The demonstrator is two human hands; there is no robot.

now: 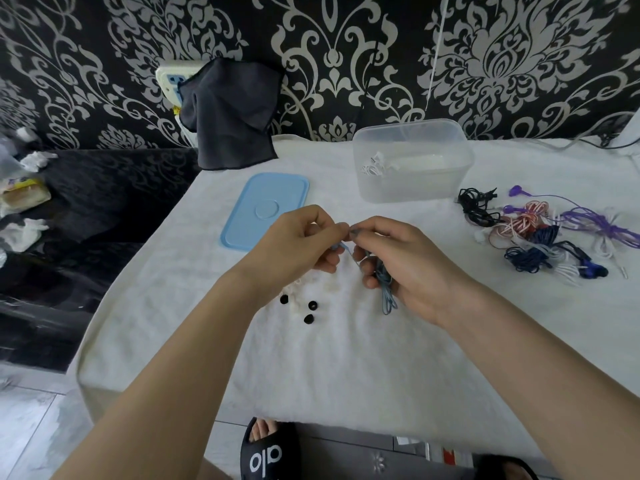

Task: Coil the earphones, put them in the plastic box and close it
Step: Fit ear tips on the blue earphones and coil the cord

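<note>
Above the middle of the white-covered table, my right hand (398, 261) grips a bundle of blue-grey earphones (386, 289) whose looped end hangs below the palm. My left hand (301, 244) pinches the free end of that same cord, its fingertips meeting those of the right hand. At the back stands the clear plastic box (450, 188), open, with a coiled white earphone (372, 166) inside. Its light blue lid (266, 206) lies flat on the table to the left of the box.
A heap of tangled earphones (547, 230) in black, red-white, purple, navy and white lies at the right. Three small black ear tips (308, 311) sit near my left wrist. A dark cloth (232, 112) hangs at the back left. The table edge runs along the left.
</note>
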